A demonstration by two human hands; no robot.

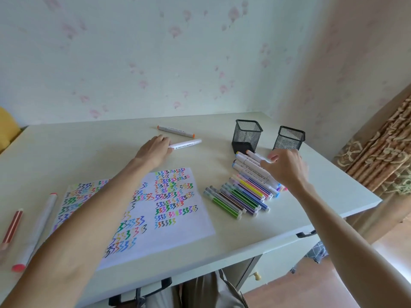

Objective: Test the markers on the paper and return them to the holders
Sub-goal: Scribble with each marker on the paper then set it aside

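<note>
1. white-barrelled marker with black print along its side (186,144) lies on the pale tabletop (89,147), far of the paper, long axis running left-to-right and tilting slightly far at its right end; left end sits under the fingers.
2. left hand (153,148) reaches across the sheet, fingers curled down onto that marker's left end; whether they pinch it or only rest on it, cannot tell.
3. second white marker with orange caps (175,131) lies just beyond it, well clear of the hand, its right end angled toward the near side.
4. right hand (285,167) hovers over the row of thick white twin-tip markers (251,165), fingers loosely bent and parted; what they touch is hidden.
5. bundle of slim coloured felt pens (240,196) lies side by side near of that row, tips pointing near-right.
6. two black square mesh holders, left one (246,135) and right one (289,138), stand upright far of the markers.
7. white paper sheet covered in coloured zigzag test strokes (169,210) lies centre-near.
8. fat grey marker with red caps (36,230) and a red striped pencil (12,227) lie at the near left.
</note>
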